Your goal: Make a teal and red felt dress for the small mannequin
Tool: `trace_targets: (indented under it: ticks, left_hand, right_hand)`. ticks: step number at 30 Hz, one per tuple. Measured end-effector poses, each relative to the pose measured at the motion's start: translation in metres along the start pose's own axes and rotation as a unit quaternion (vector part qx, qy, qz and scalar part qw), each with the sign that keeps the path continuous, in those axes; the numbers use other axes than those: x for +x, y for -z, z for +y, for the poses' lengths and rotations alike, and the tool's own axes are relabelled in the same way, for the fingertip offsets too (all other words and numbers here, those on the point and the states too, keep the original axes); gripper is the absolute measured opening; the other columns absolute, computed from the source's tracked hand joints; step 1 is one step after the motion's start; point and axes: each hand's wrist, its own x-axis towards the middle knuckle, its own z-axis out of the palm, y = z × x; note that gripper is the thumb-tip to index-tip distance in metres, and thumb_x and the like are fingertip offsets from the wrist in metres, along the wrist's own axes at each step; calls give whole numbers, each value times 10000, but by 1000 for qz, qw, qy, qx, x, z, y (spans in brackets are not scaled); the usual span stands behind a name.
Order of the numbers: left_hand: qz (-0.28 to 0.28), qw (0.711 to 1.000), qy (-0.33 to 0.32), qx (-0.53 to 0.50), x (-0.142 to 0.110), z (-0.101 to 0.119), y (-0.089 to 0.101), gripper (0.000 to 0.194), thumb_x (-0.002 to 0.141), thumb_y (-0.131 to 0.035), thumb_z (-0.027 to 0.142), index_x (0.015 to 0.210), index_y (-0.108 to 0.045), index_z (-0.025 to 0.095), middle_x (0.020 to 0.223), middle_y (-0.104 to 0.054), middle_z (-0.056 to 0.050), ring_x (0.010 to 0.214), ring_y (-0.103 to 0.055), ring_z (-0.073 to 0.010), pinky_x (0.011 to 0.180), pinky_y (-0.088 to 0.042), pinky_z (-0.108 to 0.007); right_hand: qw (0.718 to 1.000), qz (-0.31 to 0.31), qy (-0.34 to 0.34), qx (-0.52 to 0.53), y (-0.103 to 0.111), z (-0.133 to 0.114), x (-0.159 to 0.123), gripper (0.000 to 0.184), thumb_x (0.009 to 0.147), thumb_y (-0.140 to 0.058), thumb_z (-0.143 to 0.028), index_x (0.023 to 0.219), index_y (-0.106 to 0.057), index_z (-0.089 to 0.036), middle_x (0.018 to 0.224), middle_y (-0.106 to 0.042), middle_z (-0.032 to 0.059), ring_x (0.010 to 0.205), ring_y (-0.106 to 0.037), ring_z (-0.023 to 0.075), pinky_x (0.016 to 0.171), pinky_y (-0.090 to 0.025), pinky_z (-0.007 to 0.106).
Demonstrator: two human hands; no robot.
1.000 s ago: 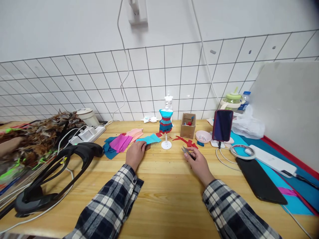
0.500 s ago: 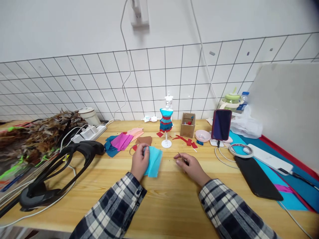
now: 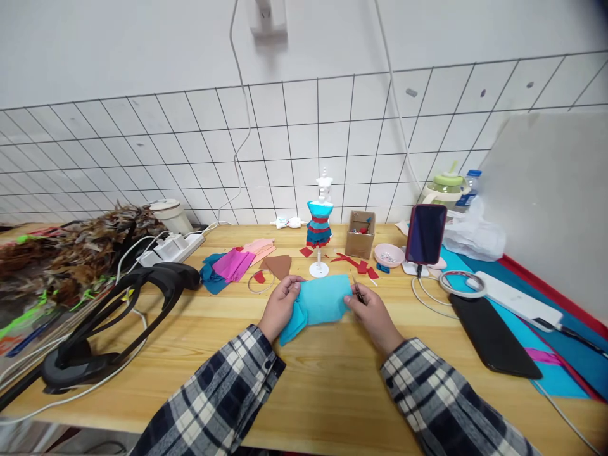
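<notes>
Sheet (image 3: 325, 301) | left grip (image 3: 280, 306) pinching left edge | right grip (image 3: 375, 313) pinching right edge, holding scissors (image 3: 358, 293) | tabletop (image 3: 327, 392) room between sleeves (image 3: 213, 392)

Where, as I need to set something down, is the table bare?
The table shows bare wood nearer than the blue cloth, between the left sleeve and right sleeve; also between the black headset and left sleeve, and between the right sleeve and flat black device. It is crowded around the mannequin, with red scraps, a cardboard box and a bowl.
</notes>
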Motion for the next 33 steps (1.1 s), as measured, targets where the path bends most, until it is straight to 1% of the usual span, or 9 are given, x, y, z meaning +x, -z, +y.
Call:
trace_targets:
  ticks: [2, 5, 8, 11, 16, 20, 28, 31, 33]
  left_hand:
    - [-52, 998, 20, -12, -1, 1, 3, 338, 875, -467, 465, 1005, -605, 186, 916, -657, -34, 842, -596, -183, 756, -489, -293]
    - [-130, 991, 33, 2, -4, 4, 3, 422, 793, -596, 518, 1039, -601, 175, 937, -675, -48, 863, -618, -211, 759, -505, -314]
    - [-145, 988, 28, 49, -7, 4, 1, 410, 722, -698, 483, 964, -613, 163, 857, -673, -40, 793, -615, -201, 716, -500, -303]
    - [-145, 988, 27, 51, -8, 2, -1, 330, 754, -675, 462, 859, -611, 156, 802, -661, -36, 744, -599, -182, 698, -489, -293]
    - [-127, 990, 55, -5, -5, 0, 1, 348, 782, -644, 484, 848, -602, 144, 820, -663, -47, 758, -596, -181, 717, -491, -301]
    - [-141, 987, 68, -33, -4, -1, 2, 388, 783, -642, 504, 892, -624, 132, 853, -663, -55, 776, -591, -180, 735, -486, -299]
    - [-129, 981, 114, -87, -4, -3, 1, 438, 762, -639, 574, 800, -616, 138, 617, -546, 23, 542, -474, -102, 522, -395, -224]
    - [-76, 983, 115, -120, 4, 1, 19, 460, 729, -677, 567, 898, -648, 140, 705, -633, -7, 581, -538, -120, 556, -438, -238]
    - [5, 987, 106, -120, 12, 1, 40, 497, 719, -670, 588, 935, -664, 140, 760, -675, -28, 617, -582, -142, 595, -471, -259]
  right_hand:
    - [1000, 20, -8, 12, 8, -1, 3, 179, 729, -638, -339, 735, -527, -199, 604, -375, -59, 541, -335, 99, 509, -314, 222]
    - [999, 16, -18, 42, 12, -3, 3, 156, 708, -634, -326, 754, -563, -195, 659, -490, -28, 583, -421, 117, 534, -362, 232]
    - [995, -11, -22, 98, 13, -1, 1, 224, 705, -630, -334, 881, -631, -194, 744, -599, 14, 664, -526, 164, 608, -434, 274]
    - [990, -26, -21, 134, 13, 2, -1, 310, 715, -639, -330, 996, -647, -200, 818, -650, 39, 753, -578, 201, 668, -465, 299]
    - [991, -13, -13, 135, 13, 3, 0, 218, 727, -656, -298, 921, -649, -199, 760, -629, 5, 691, -550, 160, 627, -441, 261]
    - [993, 3, -12, 117, 14, 4, 2, 178, 726, -665, -293, 871, -627, -195, 720, -587, -12, 629, -496, 137, 576, -405, 248]
    - [995, 37, -29, 93, 16, 8, 4, 174, 752, -649, -329, 803, -541, -202, 671, -496, -37, 568, -423, 106, 499, -333, 225]
    - [995, 24, -40, 92, 15, 4, 4, 180, 777, -609, -339, 784, -485, -209, 648, -511, -45, 474, -316, 77, 432, -216, 219]
    - [994, 11, -51, 99, 14, 2, 5, 182, 787, -588, -345, 795, -465, -210, 681, -567, -30, 442, -274, 66, 420, -172, 223]
